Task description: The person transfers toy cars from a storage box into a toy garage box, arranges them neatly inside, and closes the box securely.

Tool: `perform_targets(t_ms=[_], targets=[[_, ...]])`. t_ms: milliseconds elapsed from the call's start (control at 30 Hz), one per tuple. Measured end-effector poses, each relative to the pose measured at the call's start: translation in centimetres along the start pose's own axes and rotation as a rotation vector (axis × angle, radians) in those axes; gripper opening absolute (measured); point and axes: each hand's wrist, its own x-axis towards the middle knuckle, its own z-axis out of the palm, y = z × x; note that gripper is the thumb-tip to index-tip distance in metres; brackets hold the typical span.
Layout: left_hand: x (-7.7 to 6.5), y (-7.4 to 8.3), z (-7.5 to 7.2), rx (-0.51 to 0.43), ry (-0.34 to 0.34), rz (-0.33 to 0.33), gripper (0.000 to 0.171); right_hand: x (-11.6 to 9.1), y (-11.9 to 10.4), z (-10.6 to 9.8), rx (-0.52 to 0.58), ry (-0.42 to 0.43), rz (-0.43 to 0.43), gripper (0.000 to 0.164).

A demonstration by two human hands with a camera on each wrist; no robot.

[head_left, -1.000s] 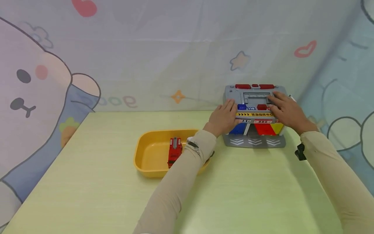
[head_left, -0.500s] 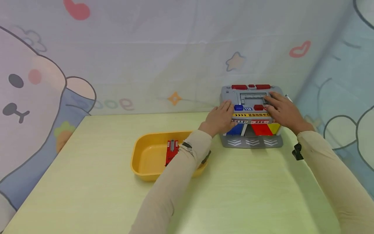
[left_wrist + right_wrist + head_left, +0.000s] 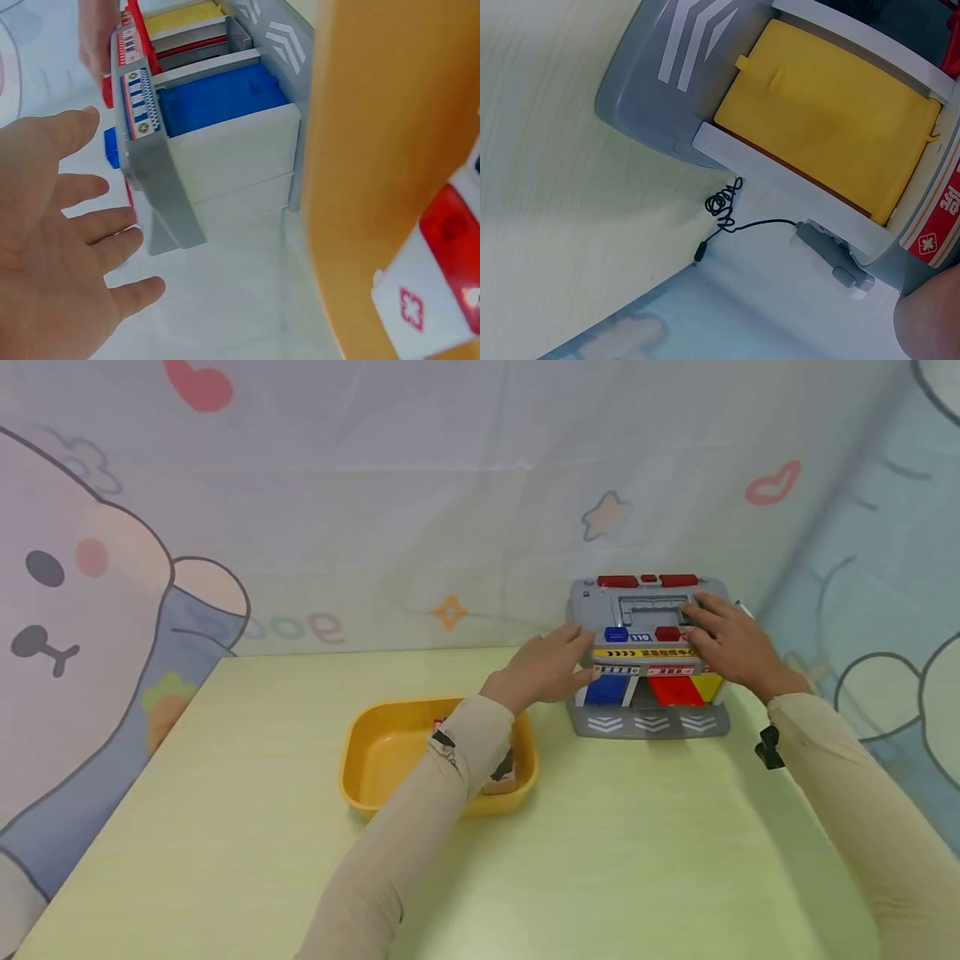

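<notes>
A grey toy rescue station [image 3: 652, 722] with blue, red and yellow garage doors stands at the back right of the table. The red door [image 3: 675, 691] is swung up, and the blue door [image 3: 225, 97] and yellow door [image 3: 825, 112] cover their bays. My left hand [image 3: 542, 668] is beside the station's left end, its fingers spread and holding nothing in the left wrist view. On the station's right top edge rests my right hand [image 3: 738, 647], fingers laid over the roof; the right wrist view shows just a bit of it.
A yellow tub [image 3: 367, 760] stands left of the station, partly under my left forearm. It holds a red-and-white toy vehicle [image 3: 420, 300] and others partly hidden. A grey handset-like piece [image 3: 829, 255] with a coiled black cord [image 3: 724, 206] is at the station's right side.
My left hand has come off the station's left top edge and moved left. My right hand has stayed on the roof.
</notes>
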Motion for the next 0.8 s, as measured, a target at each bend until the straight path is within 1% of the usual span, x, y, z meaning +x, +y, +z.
perform_targets(t_ms=[167, 333, 533, 700, 800], targets=[[-1.2, 0.2, -0.4, -0.013, 0.022, 0.019, 0.068, -0.3, 0.2, -0.1, -0.005, 0.001, 0.018, 0.059], [-2.8, 0.0, -0.3, -0.041, 0.020, 0.031, 0.068, -0.3, 0.3, 0.2, -0.008, 0.003, 0.023, 0.060], [-4.8, -1.2, 0.2, -0.057, 0.000, 0.015, 0.066, -0.4, 0.2, 0.2, 0.009, 0.012, 0.029, 0.059], [-6.7, -2.6, 0.7, -0.075, 0.006, 0.033, 0.067, -0.2, -0.2, 0.2, -0.004, 0.008, 0.021, 0.059], [-7.8, -3.2, 0.8, -0.102, 0.004, 0.029, 0.066, -0.1, -0.4, 0.2, 0.000, 0.010, 0.011, 0.059]])
